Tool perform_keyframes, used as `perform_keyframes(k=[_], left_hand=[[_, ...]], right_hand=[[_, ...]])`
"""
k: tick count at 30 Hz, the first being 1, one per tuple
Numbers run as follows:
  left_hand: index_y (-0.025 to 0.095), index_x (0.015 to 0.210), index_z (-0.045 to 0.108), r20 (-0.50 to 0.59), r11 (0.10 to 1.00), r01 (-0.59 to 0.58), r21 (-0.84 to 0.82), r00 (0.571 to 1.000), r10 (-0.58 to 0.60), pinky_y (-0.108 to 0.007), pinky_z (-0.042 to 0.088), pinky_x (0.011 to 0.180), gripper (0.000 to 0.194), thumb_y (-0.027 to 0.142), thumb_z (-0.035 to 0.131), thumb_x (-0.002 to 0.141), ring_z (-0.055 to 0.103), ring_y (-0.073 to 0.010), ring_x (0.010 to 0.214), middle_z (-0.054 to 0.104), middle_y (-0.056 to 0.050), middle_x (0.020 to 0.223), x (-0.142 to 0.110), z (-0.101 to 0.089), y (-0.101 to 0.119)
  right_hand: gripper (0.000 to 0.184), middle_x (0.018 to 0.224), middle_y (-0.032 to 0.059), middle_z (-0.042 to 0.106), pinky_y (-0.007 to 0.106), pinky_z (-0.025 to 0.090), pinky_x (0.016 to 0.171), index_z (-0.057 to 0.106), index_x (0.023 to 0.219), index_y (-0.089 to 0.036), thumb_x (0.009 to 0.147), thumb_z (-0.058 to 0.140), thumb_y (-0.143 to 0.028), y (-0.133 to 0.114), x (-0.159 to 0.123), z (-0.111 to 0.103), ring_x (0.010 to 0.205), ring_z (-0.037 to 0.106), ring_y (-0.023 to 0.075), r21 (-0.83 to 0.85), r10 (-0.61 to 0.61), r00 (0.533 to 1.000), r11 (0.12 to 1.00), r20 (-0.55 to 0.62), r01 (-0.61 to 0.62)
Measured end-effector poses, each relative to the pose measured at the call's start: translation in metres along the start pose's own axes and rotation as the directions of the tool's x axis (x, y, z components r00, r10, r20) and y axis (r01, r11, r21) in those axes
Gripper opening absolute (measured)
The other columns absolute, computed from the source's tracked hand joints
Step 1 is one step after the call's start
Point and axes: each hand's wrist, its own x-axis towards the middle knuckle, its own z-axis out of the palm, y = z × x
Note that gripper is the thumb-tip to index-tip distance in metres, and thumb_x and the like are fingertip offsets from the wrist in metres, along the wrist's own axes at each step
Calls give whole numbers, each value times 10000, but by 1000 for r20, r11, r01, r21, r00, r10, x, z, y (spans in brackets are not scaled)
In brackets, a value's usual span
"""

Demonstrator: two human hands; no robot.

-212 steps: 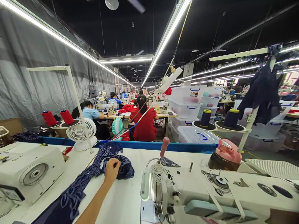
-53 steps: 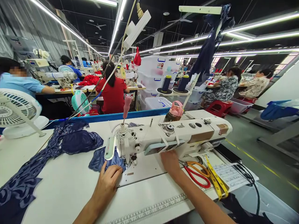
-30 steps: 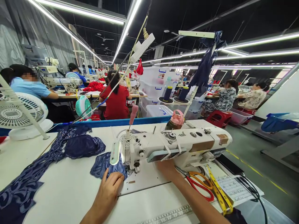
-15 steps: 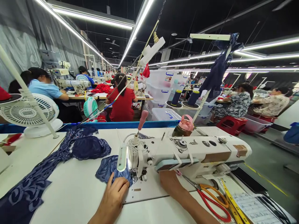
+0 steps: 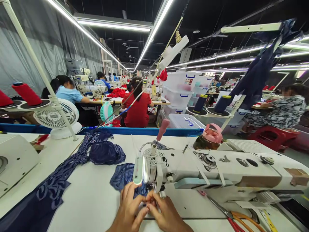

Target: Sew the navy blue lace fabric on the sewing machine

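Observation:
Both hands meet at the needle of the white sewing machine. My left hand lies on a small piece of navy lace fabric, fingers curled and pinching at its edge under the presser foot. My right hand touches the left one, its fingertips pinched together just below the needle; what they hold is too small to make out. A long strip of navy lace runs off to the left, with a bunched navy piece behind it.
Red and orange scissors lie under the machine arm at the right. A white desk fan, red thread cones, navy thread cones and a pink-lidded bottle stand behind. Other people sew at tables beyond.
My right hand has come from under the machine arm leftwards to the needle and now touches my left hand. The view has swung left and closer.

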Motion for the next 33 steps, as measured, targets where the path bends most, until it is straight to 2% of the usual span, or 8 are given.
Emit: perform_keyframes(k=[4, 10, 14, 17, 21, 25, 28, 33], left_hand=[[197, 907, 566, -85, 998, 12, -61, 996, -17, -481, 436, 981, 156, 102, 445, 929, 473, -283, 1188, 520, -138, 1295, 0, 10, -1], [222, 763, 530, -207, 879, -383, -285, 920, 333, -309, 400, 598, 374, 300, 296, 1044, 542, -161, 692, 605, -40, 775, -2, 25, -4], [212, 775, 573, -13, 843, 110, -527, 991, -137, -312, 453, 692, 426, 453, 335, 1034, 534, -176, 782, 542, -62, 852, 0, 11, -5], [205, 818, 585, 397, 523, 602, -603, 796, -457, -262, 451, 573, 557, 700, 364, 945, 516, -147, 646, 513, -18, 738, 9, 1, -4], [215, 730, 510, 690, 298, 791, -535, 612, -387, -214, 171, 305, 760, 951, 324, 730, 209, -56, 313, 363, 99, 487, 17, 5, 2], [243, 678, 404, 760, 218, 828, -516, 560, -328, -193, 132, 313, 719, 952, 510, 618, 149, -31, 303, 303, 137, 441, 18, 5, 8], [237, 742, 426, 736, 225, 816, -532, 577, -355, -194, 145, 328, 693, 917, 522, 652, 143, -25, 331, 359, 131, 514, 18, 0, 9], [197, 804, 510, 665, 324, 793, -515, 609, -433, -204, 171, 353, 538, 735, 528, 805, 305, -42, 409, 523, 36, 724, 15, 0, 6]], right_hand=[[65, 771, -6, 656, 270, 479, 698, 557, 872, -246, 881, 495, -263, 11, -1, 9, 693, 621, 167, 1, 37, 996, 999, -82, -37], [133, 747, 14, 661, 282, 524, 664, 597, 887, -228, 901, 494, -310, 26, -4, 10, 663, 655, 183, 49, 128, 978, 991, -165, -122], [53, 771, 1, 674, 261, 518, 660, 593, 886, -242, 901, 542, -242, 21, -7, 10, 674, 653, 166, -15, -11, 976, 1000, -215, 8], [142, 815, 4, 699, 267, 519, 719, 556, 916, -252, 934, 490, -128, 12, -9, 5, 733, 673, 163, -220, -339, 905, 932, -255, 287], [196, 898, 42, 754, 282, 519, 678, 582, 1013, -229, 949, 479, -75, -1, -10, -2, 740, 703, 175, -457, -603, 781, 748, -165, 481], [221, 930, 64, 778, 309, 527, 646, 622, 1090, -203, 963, 468, -106, -4, -11, -2, 731, 720, 199, -573, -716, 692, 608, -95, 550], [263, 972, 68, 771, 309, 541, 717, 612, 1130, -214, 961, 453, -91, 5, -13, 5, 814, 731, 205, -541, -635, 759, 694, -146, 476], [205, 906, 57, 743, 269, 563, 733, 631, 1074, -237, 1007, 437, -233, 24, -12, 15, 789, 724, 194, -86, -183, 936, 983, -300, 164]])
